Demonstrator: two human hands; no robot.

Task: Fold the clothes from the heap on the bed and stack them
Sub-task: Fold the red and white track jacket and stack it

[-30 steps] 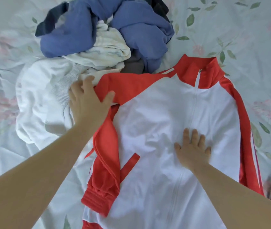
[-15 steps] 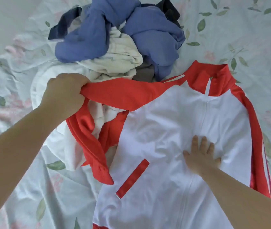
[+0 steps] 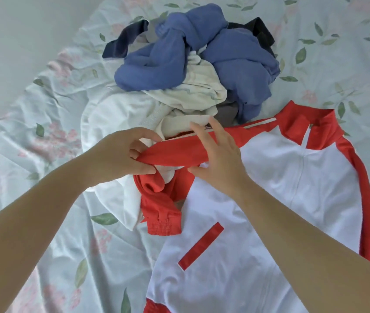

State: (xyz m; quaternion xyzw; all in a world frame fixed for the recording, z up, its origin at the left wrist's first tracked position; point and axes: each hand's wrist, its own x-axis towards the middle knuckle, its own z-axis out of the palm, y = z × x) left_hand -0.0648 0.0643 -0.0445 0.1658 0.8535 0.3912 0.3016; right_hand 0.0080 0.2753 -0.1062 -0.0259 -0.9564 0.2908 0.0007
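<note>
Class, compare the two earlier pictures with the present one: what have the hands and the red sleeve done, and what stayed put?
The left hand, first flat on the red sleeve, gripped it, drew it leftward and now pinches its fold. The right hand left the chest of the jacket and reached up-left to the sleeve, fingers spread. The heap and the body of the jacket stayed where they were.

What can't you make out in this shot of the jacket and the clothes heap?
In the head view:
1. Hem of the jacket: cut off by the bottom edge and crossed by the right forearm.
2. The grey garment: only a sliver shows between the blue garment and the cream garment; its kind is unclear.
3. The red sleeve where the left hand grips it: covered by that hand.
</note>
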